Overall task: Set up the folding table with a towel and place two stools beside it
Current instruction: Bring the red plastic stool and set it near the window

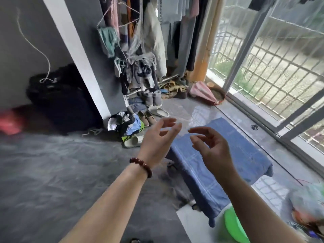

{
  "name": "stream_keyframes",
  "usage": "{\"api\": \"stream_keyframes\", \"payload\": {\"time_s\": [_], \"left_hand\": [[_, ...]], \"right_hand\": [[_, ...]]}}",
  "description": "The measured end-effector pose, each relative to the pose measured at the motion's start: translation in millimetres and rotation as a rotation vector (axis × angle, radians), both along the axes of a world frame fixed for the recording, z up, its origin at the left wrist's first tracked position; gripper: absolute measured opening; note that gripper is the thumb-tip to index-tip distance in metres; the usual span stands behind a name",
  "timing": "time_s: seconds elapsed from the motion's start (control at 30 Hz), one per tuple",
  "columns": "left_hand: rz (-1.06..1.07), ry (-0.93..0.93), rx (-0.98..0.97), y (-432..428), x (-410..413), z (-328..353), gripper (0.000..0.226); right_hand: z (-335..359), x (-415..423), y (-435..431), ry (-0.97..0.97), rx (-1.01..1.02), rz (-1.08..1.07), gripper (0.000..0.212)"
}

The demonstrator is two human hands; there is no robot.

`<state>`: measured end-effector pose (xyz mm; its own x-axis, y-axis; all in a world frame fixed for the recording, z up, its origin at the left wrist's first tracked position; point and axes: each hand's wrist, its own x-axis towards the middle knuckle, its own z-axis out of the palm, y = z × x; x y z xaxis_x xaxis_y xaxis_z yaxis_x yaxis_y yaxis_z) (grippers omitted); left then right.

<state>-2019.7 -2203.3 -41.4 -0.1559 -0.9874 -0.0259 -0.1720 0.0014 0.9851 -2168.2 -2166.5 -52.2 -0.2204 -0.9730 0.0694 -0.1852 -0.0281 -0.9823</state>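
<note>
Overhead, a rack of hanging clothes (154, 32) fills the corner, with a big black soft suitcase (59, 100) leaning left and scattered shoes (149, 116) below. Nearer, the low table under a blue checked towel (219, 165) lies beside the sliding glass door (273, 71), its long axis running toward the rack. Above it, left hand (157, 137) and right hand (213, 148) hover with fingers spread loose, holding nothing.

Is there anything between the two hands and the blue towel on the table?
Nothing visible. The left hand and the right hand are both open and empty, raised above the far part of the blue towel, which already covers the table. Only air lies between them. No stools are in view.
</note>
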Motion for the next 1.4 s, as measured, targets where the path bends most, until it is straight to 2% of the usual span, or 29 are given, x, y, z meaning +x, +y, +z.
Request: {"api": "stream_keyframes", "payload": {"time_s": [0.07, 0.23, 0.4, 0.6, 0.73, 0.87, 1.0, 1.2, 1.4], "left_hand": [[0.055, 0.010, 0.000, -5.0, 32.2, -5.0, 0.045], [0.174, 0.032, 0.028, -10.5, 99.2, -9.1, 0.026], [0.252, 0.076, 0.038, -13.4, 143.0, -12.1, 0.021], [0.373, 0.045, 0.077, -23.5, 192.5, -17.8, 0.012], [0.432, 0.012, 0.104, -41.6, 227.8, -26.0, 0.018], [0.452, -0.025, 0.119, -75.1, 266.4, -31.3, 0.025], [0.479, -0.044, 0.118, -127.0, 306.3, -32.0, 0.015], [0.552, -0.091, 0.094, -203.1, 364.0, -22.9, 0.013], [0.635, -0.081, 0.111, -238.2, 419.4, -24.8, 0.015]], "right_hand": [[-4.3, 32.6, -12.5, -0.008, 0.002, 0.059, 0.018], [-6.1, 101.9, -33.8, -0.055, 0.021, 0.150, 0.010], [-8.9, 145.6, -51.5, -0.032, 0.027, 0.249, 0.010], [-16.2, 194.7, -78.1, -0.052, 0.072, 0.384, 0.011], [-27.3, 230.9, -107.3, -0.049, 0.082, 0.453, 0.009], [-35.0, 269.9, -150.3, -0.054, 0.086, 0.486, 0.010], [-38.1, 310.9, -206.3, -0.090, 0.106, 0.490, 0.008], [-28.7, 377.0, -289.7, -0.153, 0.137, 0.533, 0.014], [-24.7, 442.9, -339.9, -0.146, 0.169, 0.614, 0.013]]}}
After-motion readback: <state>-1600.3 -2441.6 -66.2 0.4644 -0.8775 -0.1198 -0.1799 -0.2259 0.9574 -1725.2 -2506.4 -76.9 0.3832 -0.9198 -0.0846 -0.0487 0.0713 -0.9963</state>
